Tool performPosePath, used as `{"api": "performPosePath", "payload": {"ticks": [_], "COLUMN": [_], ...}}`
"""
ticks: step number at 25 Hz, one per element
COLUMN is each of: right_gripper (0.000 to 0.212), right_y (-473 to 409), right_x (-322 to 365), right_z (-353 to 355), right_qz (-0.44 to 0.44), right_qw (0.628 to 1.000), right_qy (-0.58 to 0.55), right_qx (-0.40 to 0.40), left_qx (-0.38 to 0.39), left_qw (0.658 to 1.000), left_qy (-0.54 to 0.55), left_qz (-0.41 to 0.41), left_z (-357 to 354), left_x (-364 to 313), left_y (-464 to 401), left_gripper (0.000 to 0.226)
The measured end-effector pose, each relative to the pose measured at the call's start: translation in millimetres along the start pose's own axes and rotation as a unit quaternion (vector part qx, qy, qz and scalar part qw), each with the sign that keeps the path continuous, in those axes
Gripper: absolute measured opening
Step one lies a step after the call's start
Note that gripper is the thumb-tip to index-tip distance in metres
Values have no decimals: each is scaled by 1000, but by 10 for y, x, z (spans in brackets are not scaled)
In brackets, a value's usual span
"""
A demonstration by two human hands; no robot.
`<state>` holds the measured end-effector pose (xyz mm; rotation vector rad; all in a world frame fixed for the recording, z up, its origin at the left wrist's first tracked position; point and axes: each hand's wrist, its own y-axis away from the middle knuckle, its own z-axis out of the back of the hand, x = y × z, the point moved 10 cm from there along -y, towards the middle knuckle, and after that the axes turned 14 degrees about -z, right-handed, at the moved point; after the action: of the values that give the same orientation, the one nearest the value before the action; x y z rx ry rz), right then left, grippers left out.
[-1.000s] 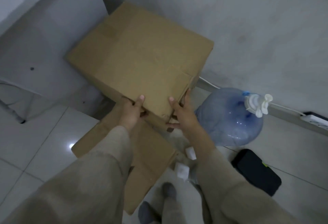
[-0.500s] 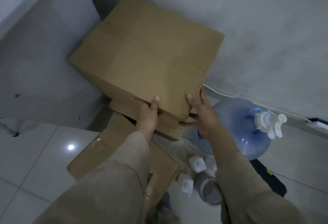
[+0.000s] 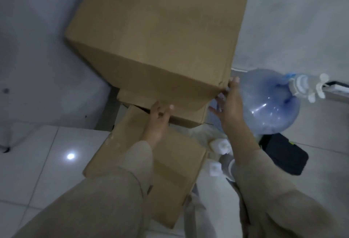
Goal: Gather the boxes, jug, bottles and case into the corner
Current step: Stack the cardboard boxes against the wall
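A large cardboard box (image 3: 156,39) sits in the corner on top of a smaller box (image 3: 188,119). My left hand (image 3: 159,117) presses against the lower front of this stack with its fingers pointing up. My right hand (image 3: 228,105) touches the large box's right front corner with straight, spread fingers. A third box (image 3: 151,171) lies on the floor under my left forearm. The blue water jug (image 3: 270,103) with a white tap stands to the right, against the wall. White bottles (image 3: 220,145) and a black case (image 3: 285,154) lie in front of the jug.
Grey walls meet behind the boxes. A white cable and a power strip (image 3: 338,86) run along the right wall's foot. White floor tiles (image 3: 47,162) spread out at the left, with a light reflected in them. My foot (image 3: 229,166) stands near the bottles.
The large box has moved deeper into the corner and squared up over the smaller box. My right hand slid to its right corner, and my left hand moved lower on the front.
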<state>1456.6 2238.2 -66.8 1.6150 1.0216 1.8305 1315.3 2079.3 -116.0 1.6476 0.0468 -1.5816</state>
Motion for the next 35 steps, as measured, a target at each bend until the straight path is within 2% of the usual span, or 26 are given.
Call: {"api": "performPosePath", "payload": {"ticks": [2, 4, 8, 9, 11, 14, 18, 21, 23, 29, 33, 35], "right_gripper": [49, 45, 59, 64, 72, 65, 57, 63, 64, 51, 32, 31], "right_y": [26, 7, 34, 64, 84, 35, 96, 176, 310, 1064, 1704, 2096], "right_x": [-577, -1255, -2627, -2897, -3260, -3507, -3525, -3458, -3305, -2490, -1604, -1139], "right_z": [227, 465, 808, 863, 839, 740, 687, 731, 797, 970, 1059, 1114], "right_qz": [-3, -2, -120, -153, -179, -165, -150, -132, -105, -34, 60, 113], "right_qw": [997, 987, 941, 932, 946, 965, 972, 973, 973, 968, 972, 968], "right_qy": [-1, 67, 219, 229, 183, 147, 91, 63, 67, 125, 146, 169], "right_qx": [-72, -146, -227, -236, -199, -140, -154, -177, -194, -215, -174, -146], "left_qx": [-5, -1, -2, -6, -27, -34, -59, -52, -74, -172, -211, -227], "left_qw": [997, 984, 935, 923, 913, 903, 902, 909, 916, 929, 937, 938], "left_qy": [-76, -178, -352, -383, -406, -426, -423, -410, -393, -328, -279, -257], "left_qz": [-15, -32, -46, -31, 27, 53, 57, 50, 28, 4, -12, -44], "left_z": [315, 612, 1074, 1183, 1406, 1531, 1620, 1656, 1699, 1818, 1893, 1925], "left_x": [378, 760, 1336, 1482, 1757, 1947, 1917, 1836, 1687, 869, 138, -299], "left_y": [99, 86, 63, 65, 72, 76, 27, 54, 196, 1133, 1809, 2152], "left_gripper": [60, 57, 71, 80, 98, 111, 108, 105, 99, 82, 81, 84]}}
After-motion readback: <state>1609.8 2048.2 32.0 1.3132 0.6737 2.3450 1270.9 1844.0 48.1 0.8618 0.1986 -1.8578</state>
